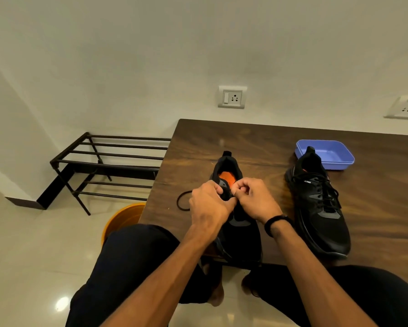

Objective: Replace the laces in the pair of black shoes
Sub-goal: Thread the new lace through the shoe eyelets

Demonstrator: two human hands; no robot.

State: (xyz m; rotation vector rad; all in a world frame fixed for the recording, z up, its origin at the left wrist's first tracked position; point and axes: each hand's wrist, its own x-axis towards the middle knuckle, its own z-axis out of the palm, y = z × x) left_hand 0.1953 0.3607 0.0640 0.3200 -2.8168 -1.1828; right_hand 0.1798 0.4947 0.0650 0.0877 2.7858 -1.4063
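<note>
White "OLYMS"-like lettering on the laced black shoe (pixel 316 204).

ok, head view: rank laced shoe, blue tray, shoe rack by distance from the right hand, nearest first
From the right hand:
1. Laced black shoe, on the table just to its right.
2. Blue plastic tray, farther back right, behind that shoe's heel.
3. Black shoe rack, on the floor far left, off the table.

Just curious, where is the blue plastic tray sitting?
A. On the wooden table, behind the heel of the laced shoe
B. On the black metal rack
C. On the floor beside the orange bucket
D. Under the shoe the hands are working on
A: the blue tray rests on the wooden table, just behind the heel of the laced shoe on the right.
</note>
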